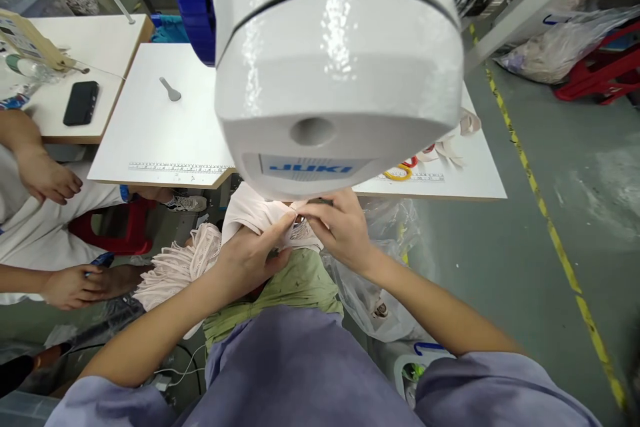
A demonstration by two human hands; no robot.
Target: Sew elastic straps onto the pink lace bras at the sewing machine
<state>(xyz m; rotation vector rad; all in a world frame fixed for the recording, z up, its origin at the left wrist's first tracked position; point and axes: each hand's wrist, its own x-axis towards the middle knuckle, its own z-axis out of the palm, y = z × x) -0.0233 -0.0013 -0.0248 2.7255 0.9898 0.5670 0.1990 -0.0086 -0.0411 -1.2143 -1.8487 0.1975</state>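
Just below the head of a white JUKI sewing machine (340, 80), both of my hands meet at a piece of pale pink fabric (253, 208). My left hand (256, 255) pinches its edge between thumb and forefinger. My right hand (343, 227) comes from the other side, its thumb and fingers closed on the same edge close to the left fingertips. The fabric hangs over my lap, above a green cloth (295, 287). A bundle of pale pink strips or cords (180, 263) lies beside my left forearm. The machine head hides its needle area.
Yellow- and red-handled scissors (399, 173) and fabric scraps (447, 150) lie on the white table (150, 127) at right; a grey flat tool (171, 89) is at left. A seated co-worker's hands (75, 287) are at left. Plastic bags (385, 307) hang below the table.
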